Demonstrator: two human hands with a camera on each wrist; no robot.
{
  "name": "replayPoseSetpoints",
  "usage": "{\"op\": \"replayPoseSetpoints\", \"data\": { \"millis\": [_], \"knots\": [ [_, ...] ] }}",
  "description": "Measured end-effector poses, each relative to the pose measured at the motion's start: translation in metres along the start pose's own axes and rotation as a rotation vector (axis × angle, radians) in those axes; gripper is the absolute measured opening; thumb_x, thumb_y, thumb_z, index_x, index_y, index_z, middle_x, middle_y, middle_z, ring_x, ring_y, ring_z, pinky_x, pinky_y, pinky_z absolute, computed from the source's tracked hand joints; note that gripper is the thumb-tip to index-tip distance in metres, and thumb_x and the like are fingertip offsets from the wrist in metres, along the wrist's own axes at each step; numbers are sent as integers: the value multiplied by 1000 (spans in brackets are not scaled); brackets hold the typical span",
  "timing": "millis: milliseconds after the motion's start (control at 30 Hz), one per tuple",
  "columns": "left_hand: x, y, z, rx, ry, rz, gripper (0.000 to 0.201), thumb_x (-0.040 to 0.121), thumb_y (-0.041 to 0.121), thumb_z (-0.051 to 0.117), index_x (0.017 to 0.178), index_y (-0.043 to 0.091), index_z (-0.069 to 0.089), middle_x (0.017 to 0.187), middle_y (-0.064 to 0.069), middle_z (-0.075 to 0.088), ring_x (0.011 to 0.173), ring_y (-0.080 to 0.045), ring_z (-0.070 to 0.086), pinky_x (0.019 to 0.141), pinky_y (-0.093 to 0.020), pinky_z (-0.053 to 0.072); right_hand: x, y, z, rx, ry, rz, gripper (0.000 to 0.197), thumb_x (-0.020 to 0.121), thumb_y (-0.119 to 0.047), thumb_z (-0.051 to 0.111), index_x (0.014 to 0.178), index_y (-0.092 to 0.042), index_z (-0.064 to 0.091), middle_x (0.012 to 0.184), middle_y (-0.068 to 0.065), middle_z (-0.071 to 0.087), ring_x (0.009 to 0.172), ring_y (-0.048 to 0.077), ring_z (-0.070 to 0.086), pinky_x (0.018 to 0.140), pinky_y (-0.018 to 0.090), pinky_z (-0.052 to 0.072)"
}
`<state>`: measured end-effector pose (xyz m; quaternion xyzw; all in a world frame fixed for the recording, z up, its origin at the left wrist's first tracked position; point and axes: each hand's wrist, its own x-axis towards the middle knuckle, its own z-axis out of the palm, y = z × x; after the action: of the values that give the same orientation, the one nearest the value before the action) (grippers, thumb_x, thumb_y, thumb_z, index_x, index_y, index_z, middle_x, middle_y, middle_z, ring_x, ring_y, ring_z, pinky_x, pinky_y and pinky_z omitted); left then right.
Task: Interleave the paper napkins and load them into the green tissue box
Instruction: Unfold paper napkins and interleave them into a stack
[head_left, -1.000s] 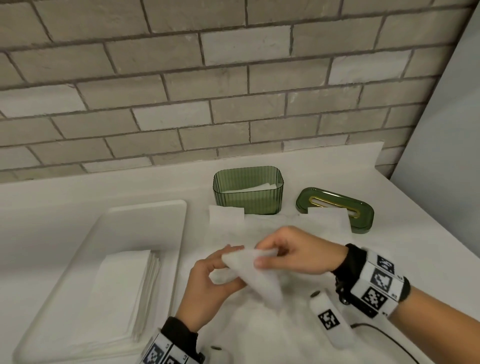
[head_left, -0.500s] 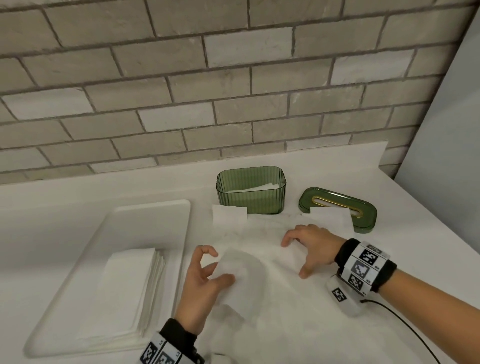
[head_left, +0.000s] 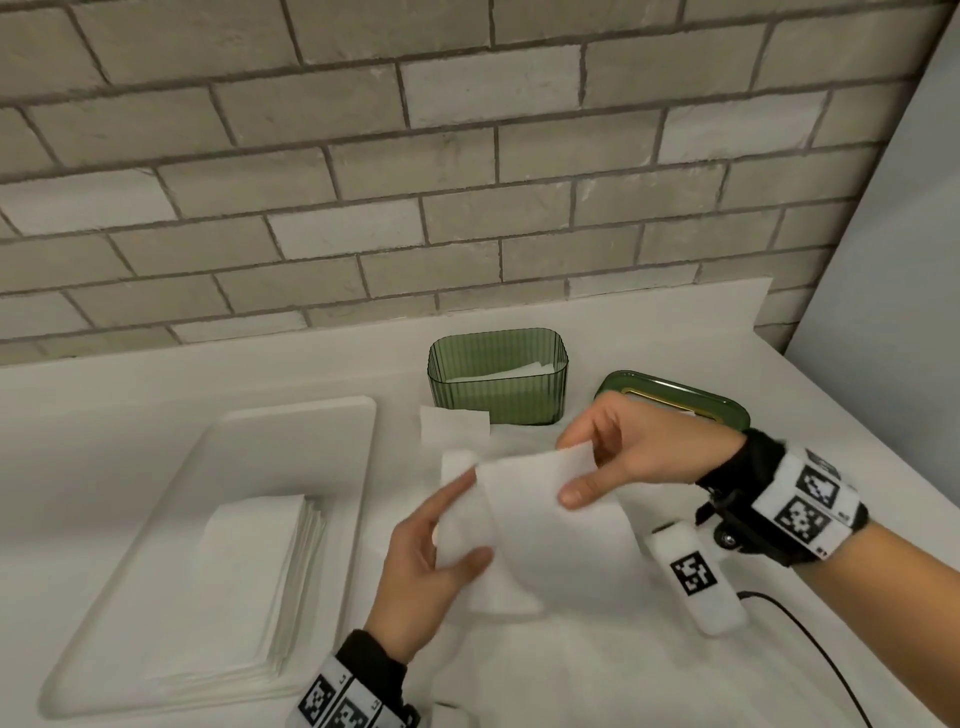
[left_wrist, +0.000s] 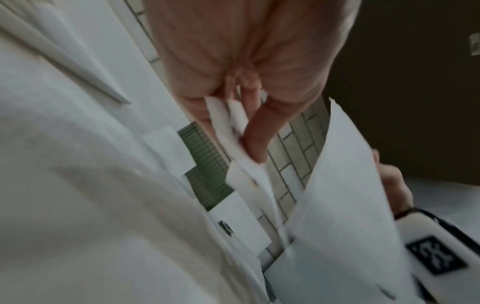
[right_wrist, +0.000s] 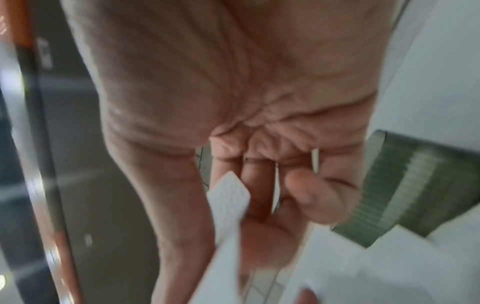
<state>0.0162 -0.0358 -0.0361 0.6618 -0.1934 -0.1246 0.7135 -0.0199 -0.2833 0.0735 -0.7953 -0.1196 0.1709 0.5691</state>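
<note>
Both hands, left (head_left: 423, 564) and right (head_left: 631, 457), pinch seemingly one napkin (head_left: 540, 512) stretched between them.

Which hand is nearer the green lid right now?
Right. The right hand hangs just in front of the green lid, covering its near-left edge in the head view, pinching the napkin. The left hand holds the napkin's other end, farther toward the tray.
</note>
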Motion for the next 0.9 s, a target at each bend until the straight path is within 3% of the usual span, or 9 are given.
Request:
{"op": "replayPoseSetpoints", "data": {
  "millis": [100,200,300,367,433,533,633,767,900],
  "knots": [
    [4,12,13,-42,8,187,64,65,16,78,127,27,66,132,9,66,127,-12,58,99,-28,51,12,-5,3,87,173,-92,25,75,4,75,97,14,69,81,12,76,68,14,68,70,22,51],
    [4,23,21,-114,-23,163,54,69,20,71,120,37,70,123,2,71,116,-20,66,81,-35,58,28,3,6,114,330,-124,31,71,-5,80,97,9,71,94,23,73,82,27,70,77,31,53],
    [4,27,19,-285,24,43,39,92,30,51,127,24,67,128,-10,68,122,-31,61,97,-48,51,36,6,9,95,359,-125,14,74,1,78,87,2,74,85,12,76,76,20,72,69,27,57],
    [2,28,16,-335,35,-11,55,97,44,34,137,13,57,134,-15,63,127,-34,57,106,-55,44,39,4,12,85,351,-130,10,74,3,78,81,-4,73,77,5,76,66,11,69,58,19,52],
    [0,30,15,-328,34,-13,55,96,43,36,135,11,58,132,-14,65,124,-33,60,102,-52,48,43,3,14,73,358,-131,10,73,-1,80,81,-3,74,78,9,75,62,11,67,53,18,48],
    [-4,32,16,-201,50,47,36,88,21,60,124,16,67,122,-9,71,113,-30,67,88,-38,58,48,2,18,66,380,-128,14,71,-3,81,83,-2,74,80,13,75,61,12,66,49,19,47],
    [-9,31,12,-105,107,102,43,83,11,67,125,17,64,120,-5,72,111,-27,68,86,-33,58,51,3,26,83,394,-112,17,71,-3,82,86,0,73,76,14,74,56,12,63,47,21,47],
    [-21,32,-3,-12,267,188,65,85,6,70,141,30,46,135,0,62,123,-17,61,98,-36,54,44,14,39,-50,322,-3,31,70,-18,86,96,-16,70,75,8,73,52,11,53,53,21,46],
    [-40,30,-31,-9,330,197,79,86,4,66,147,43,33,149,-7,48,134,-24,51,108,-49,44,26,43,64,-468,6,187,42,68,-41,85,104,-32,65,89,-6,70,59,-4,53,64,15,44]
  ]
}}
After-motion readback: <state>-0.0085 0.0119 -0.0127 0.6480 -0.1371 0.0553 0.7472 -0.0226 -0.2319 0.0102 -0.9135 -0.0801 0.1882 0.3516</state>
